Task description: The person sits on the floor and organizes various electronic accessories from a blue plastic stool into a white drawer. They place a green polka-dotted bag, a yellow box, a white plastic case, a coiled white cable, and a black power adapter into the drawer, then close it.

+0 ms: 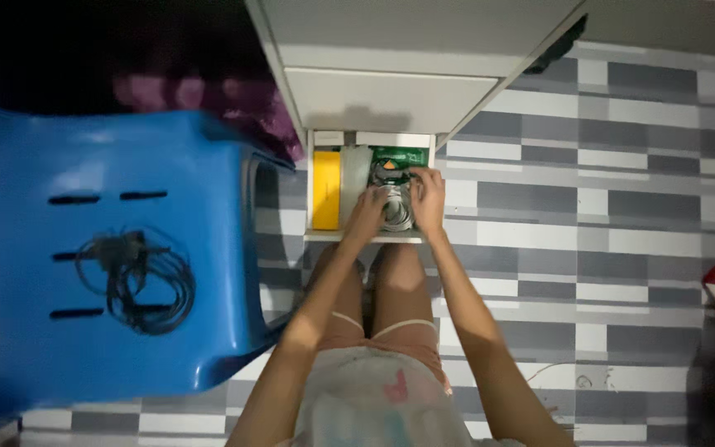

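W/ your left hand (366,217) & right hand (429,199) both clamped on the grey cable coil (395,207) in the open drawer (318,234), keep loops bunched, lift straight, clear the green box (403,156).

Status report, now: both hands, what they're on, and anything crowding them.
Left hand and right hand both on the grey coiled bundle in the open drawer. Grip unclear. Yellow box alongside, blue plastic chair close left.
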